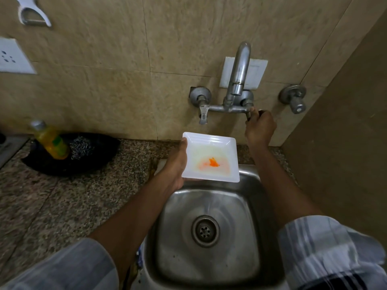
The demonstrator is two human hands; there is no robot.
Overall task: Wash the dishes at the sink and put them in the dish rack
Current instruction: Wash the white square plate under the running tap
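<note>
Here, left hand [175, 164] clamped along the edge of a square white plate [211, 156] smeared orange, held over the steel sink [209, 208] rim. Right hand [259, 126] stretched up, fingers curled round the metal tap handle [248, 114]. Speckled granite counter [73, 195] alongside.

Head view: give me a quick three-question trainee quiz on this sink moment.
1. True or false: the white square plate is clean.
2. What does the right hand grip? A) spout B) right tap handle C) soap bottle
3. Fill in: the left hand holds the plate above the ____.

Key: 1. False, it has an orange stain. 2. B. 3. sink.
</note>
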